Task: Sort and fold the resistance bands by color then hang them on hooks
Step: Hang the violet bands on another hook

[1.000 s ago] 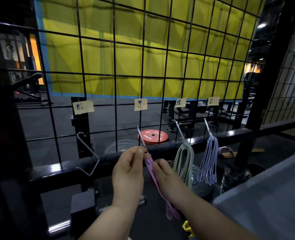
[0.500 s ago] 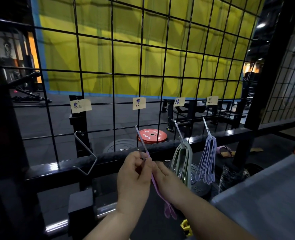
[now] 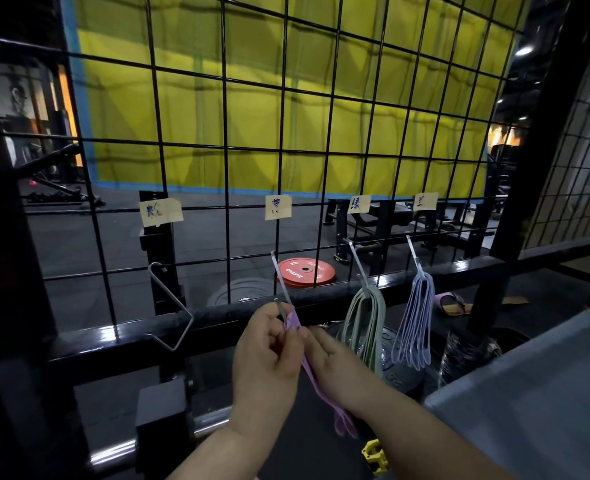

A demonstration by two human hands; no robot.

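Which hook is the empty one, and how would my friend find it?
Find the black wire grid with four paper labels in a row. Under the leftmost label hangs a silver hook. It alone is triangle-shaped and bare: the next hook has a purple band held at it, the others carry green bands and pale blue bands.

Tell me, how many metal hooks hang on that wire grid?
4. A bare hook far left; the second hook meets the purple band; the third hook carries green bands; the fourth hook carries pale blue bands.
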